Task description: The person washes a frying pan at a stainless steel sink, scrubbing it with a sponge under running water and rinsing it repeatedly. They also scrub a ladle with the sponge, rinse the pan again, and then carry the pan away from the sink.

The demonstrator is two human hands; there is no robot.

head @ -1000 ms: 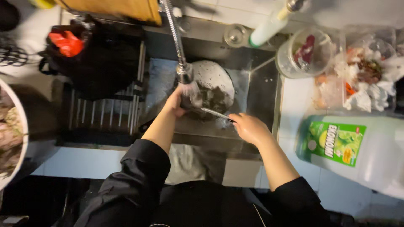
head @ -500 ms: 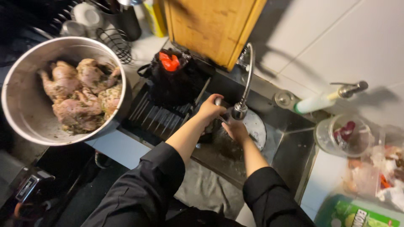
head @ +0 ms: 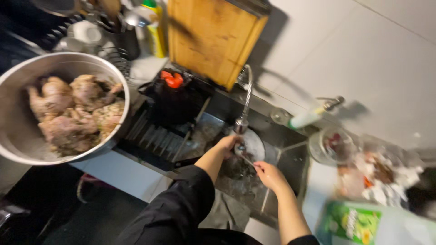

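Biggest thing on my feed is the metal bowl (head: 27, 149) of raw chicken pieces (head: 72, 113) sitting on the surface at left. Next, the wooden cutting board (head: 213, 38) leaning against the wall, above the steel sink (head: 281, 136). Inside the sink, under the faucet (head: 240, 124), both hands are busy: my left hand (head: 225, 144) is wrapped around something small I can't make out, and my right hand (head: 268, 174) pinches a thin utensil (head: 247, 159), just beside a white plate (head: 256, 145).
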